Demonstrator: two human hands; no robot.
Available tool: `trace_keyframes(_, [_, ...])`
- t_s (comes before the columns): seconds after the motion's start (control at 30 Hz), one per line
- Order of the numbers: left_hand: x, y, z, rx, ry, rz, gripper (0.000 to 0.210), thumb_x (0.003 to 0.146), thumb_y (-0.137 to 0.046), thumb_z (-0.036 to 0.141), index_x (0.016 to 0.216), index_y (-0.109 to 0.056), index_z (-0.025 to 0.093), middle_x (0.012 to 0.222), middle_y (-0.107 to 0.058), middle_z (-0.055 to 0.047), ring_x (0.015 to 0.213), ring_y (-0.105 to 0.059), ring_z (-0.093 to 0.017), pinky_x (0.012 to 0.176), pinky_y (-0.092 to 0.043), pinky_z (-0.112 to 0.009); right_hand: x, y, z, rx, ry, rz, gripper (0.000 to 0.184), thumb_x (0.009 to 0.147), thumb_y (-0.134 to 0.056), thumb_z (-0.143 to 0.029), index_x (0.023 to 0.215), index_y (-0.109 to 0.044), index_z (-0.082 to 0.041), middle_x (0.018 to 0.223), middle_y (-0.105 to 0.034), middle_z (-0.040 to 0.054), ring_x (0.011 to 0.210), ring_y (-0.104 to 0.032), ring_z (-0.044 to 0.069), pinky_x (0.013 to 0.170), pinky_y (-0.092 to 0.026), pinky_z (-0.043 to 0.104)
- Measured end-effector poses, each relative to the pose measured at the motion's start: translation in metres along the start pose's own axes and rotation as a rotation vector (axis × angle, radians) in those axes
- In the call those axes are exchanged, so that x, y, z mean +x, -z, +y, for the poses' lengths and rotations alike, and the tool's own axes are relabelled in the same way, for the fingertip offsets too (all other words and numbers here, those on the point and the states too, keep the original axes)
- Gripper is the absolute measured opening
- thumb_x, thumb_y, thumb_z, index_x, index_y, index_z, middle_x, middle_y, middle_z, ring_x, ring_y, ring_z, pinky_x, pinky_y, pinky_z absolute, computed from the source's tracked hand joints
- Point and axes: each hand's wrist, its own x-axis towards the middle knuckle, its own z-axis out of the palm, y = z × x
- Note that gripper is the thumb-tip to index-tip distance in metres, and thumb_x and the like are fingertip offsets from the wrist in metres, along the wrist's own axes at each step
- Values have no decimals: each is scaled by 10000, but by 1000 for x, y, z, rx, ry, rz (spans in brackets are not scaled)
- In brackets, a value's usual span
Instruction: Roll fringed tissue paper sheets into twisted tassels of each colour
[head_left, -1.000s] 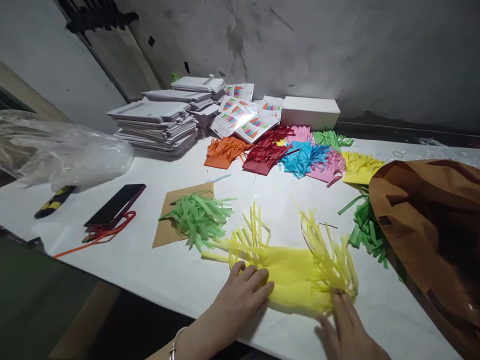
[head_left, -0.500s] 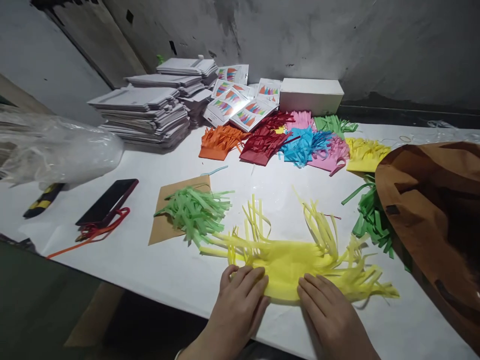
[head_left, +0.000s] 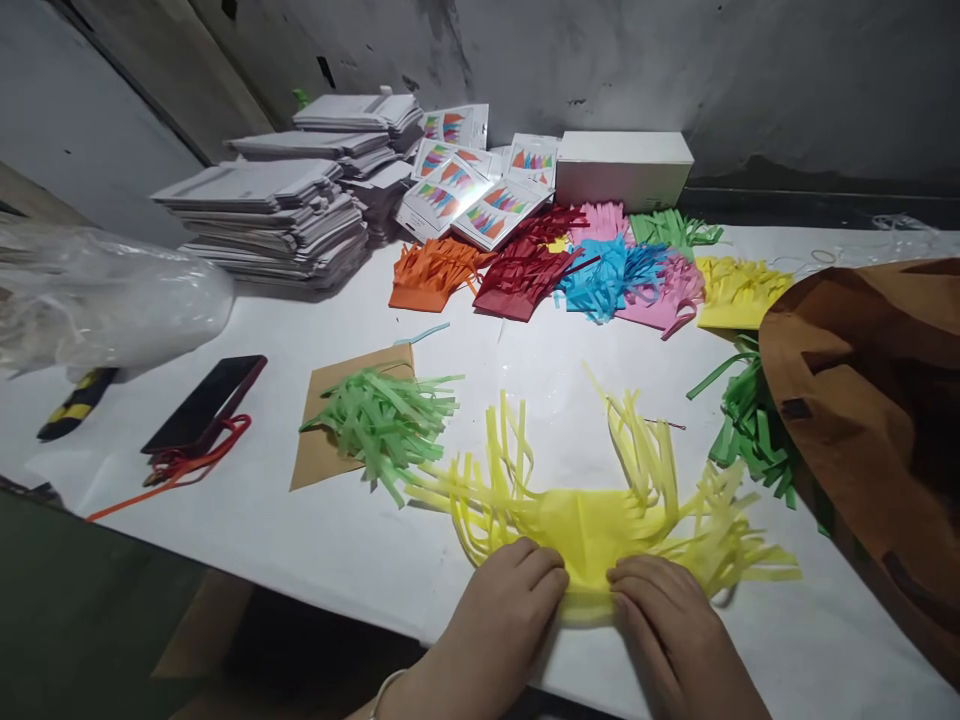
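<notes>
Yellow fringed tissue paper [head_left: 581, 525] lies spread on the table in front of me, its cut strips fanning out to both sides. My left hand [head_left: 517, 605] grips its near edge left of the middle, fingers bent over the paper. On the same edge, a little to the right, my right hand [head_left: 664, 610] pinches the sheet with fingers together. Both thumbs are partly hidden. Just left of the yellow paper, a bunch of light green tissue strips [head_left: 386, 420] rests on a brown paper piece [head_left: 304, 467].
Folded tassel bundles lie at the back, among them orange [head_left: 427, 280], dark red [head_left: 521, 280] and blue [head_left: 604, 275]. Behind stand a white box [head_left: 624, 172] and stacked white packs [head_left: 262, 225]. A phone [head_left: 202, 405] lies left; a brown bag [head_left: 817, 400] fills the right.
My left hand has shifted right along the near edge, closer to my right hand. The yellow paper now bunches between them, its near edge lifted slightly.
</notes>
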Motion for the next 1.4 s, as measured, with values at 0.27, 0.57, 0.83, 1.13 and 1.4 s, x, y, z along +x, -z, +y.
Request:
trace_keyframes(0.27, [28, 18, -1, 115, 287, -157, 184, 984, -500, 162, 861, -632, 196, 846, -712, -40, 808, -643, -247, 751, -476, -388, 16, 5, 19, -65, -52, -134, 188, 1024, -467, -173, 941, -629, -221, 835, -670, 6, 816, -612, 184, 803, -401, 333])
trace_keyframes(0.57, [73, 36, -17, 261, 522, -294, 213, 1006, -492, 279, 896, -648, 185, 826, -762, -67, 741, -724, -263, 558, -397, -304, 41, -21, 31, -418, -183, -44, 455, 1082, -321, -350, 679, -497, -232, 557, -500, 1, 542, -465, 214, 638, -292, 354])
trace_keyframes(0.83, [74, 25, -19, 288, 506, -287, 196, 997, -495, 274, 887, -634, 193, 771, -752, -57, 689, -717, -263, 536, -399, -309, 37, -10, 18, -298, 47, 109, 157, 1024, -503, -184, 1067, -653, -166, 1032, -711, 101, 1034, -607, 275, 968, -351, 463])
trace_keyframes(1.13, [55, 45, -16, 301, 160, 47, 144, 963, -568, 215, 1098, -617, 202, 1142, -678, -85, 1059, -587, -278, 955, -389, -464, 30, -21, 15, -231, 147, 13, 325, 1062, -359, -143, 934, -657, -137, 889, -697, 78, 939, -610, 234, 968, -336, 450])
trace_keyframes(1.4, [38, 8, -21, 402, -165, 13, 168, 960, -583, 154, 798, -561, 190, 796, -612, -5, 784, -512, -202, 872, -344, -419, 32, -25, 6, -287, 238, -36, 359, 1039, -298, -84, 1053, -657, -84, 887, -678, 110, 822, -563, 227, 865, -369, 405])
